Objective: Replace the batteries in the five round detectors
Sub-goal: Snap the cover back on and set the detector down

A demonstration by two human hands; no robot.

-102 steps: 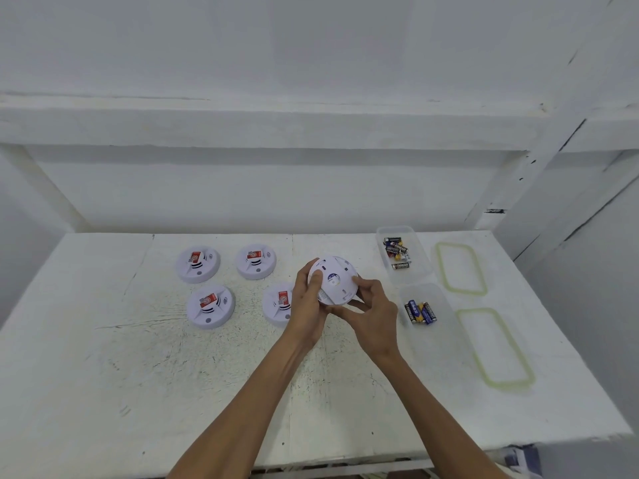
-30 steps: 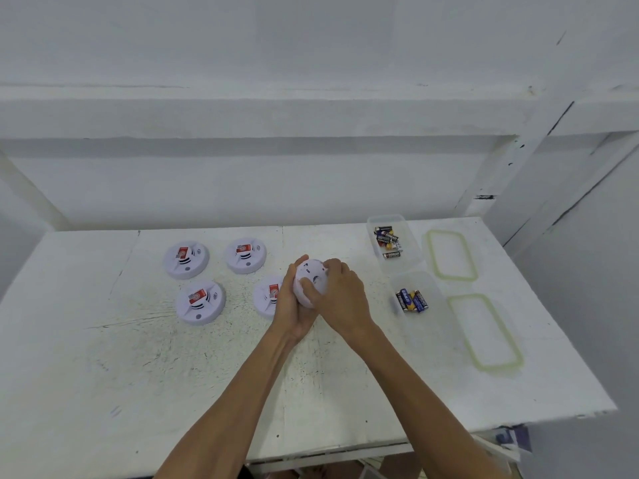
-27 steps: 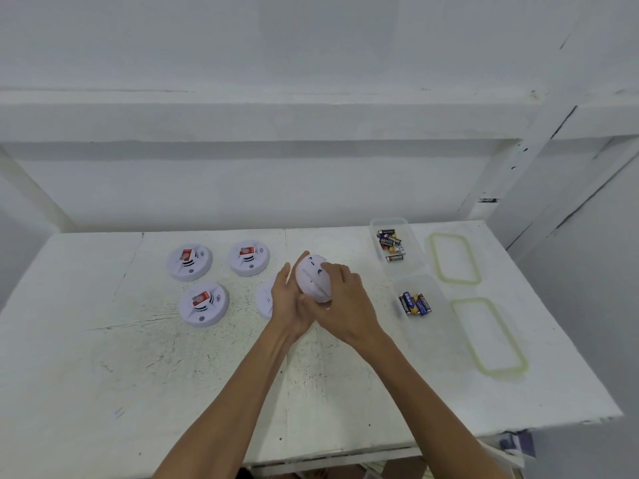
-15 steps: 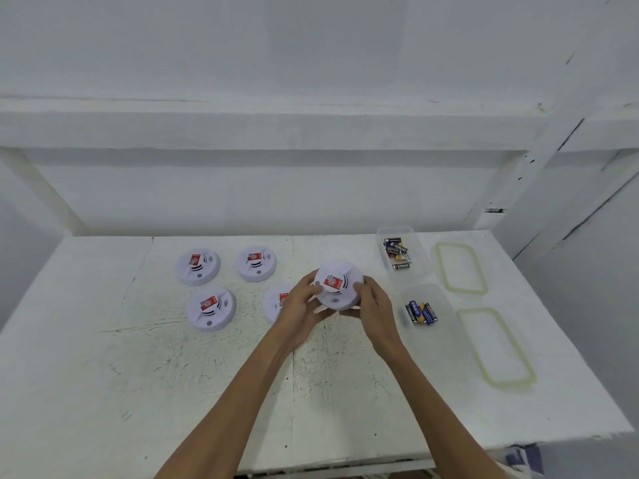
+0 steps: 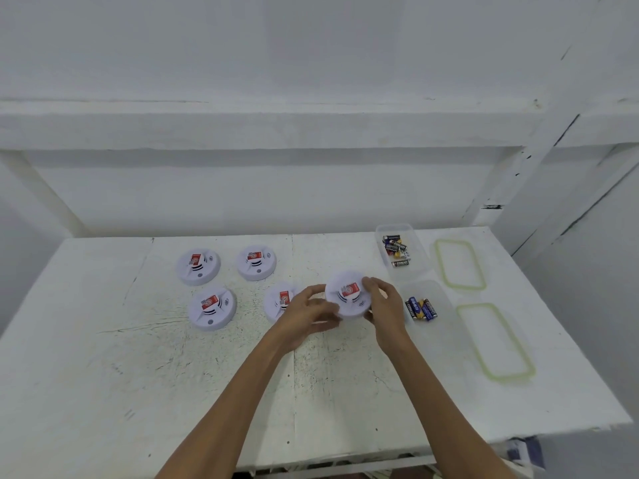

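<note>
White plastic detectors [image 5: 198, 266], four of them, lie on the table [image 5: 103, 375] at your left. Your left hand [image 5: 307, 314] and right hand [image 5: 385, 305] each grip the rim of the fifth detector [image 5: 347, 293], now red label up where earlier its back showed, just left of the battery tub [image 5: 447, 316]
</note>
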